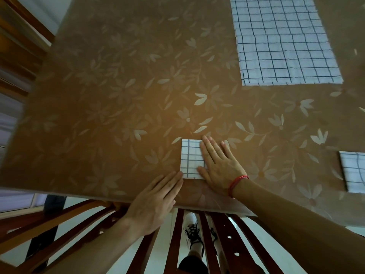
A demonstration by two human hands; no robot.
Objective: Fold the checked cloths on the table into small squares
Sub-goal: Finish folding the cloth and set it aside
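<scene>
A small folded white cloth with blue checks [191,158] lies near the table's front edge. My right hand [221,165] lies flat on its right half, fingers straight and together. My left hand [156,202] is flat too, its fingertips touching the cloth's lower left corner. A large unfolded checked cloth [284,42] is spread out at the far right of the table. Another folded checked cloth [353,171] sits at the right edge of the view, partly cut off.
The table [118,95] has a brown cover with pale flowers. A wooden chair back [197,244] stands below the front edge, with my shoe and the white floor seen through its slats. More wooden furniture [17,46] is at the far left.
</scene>
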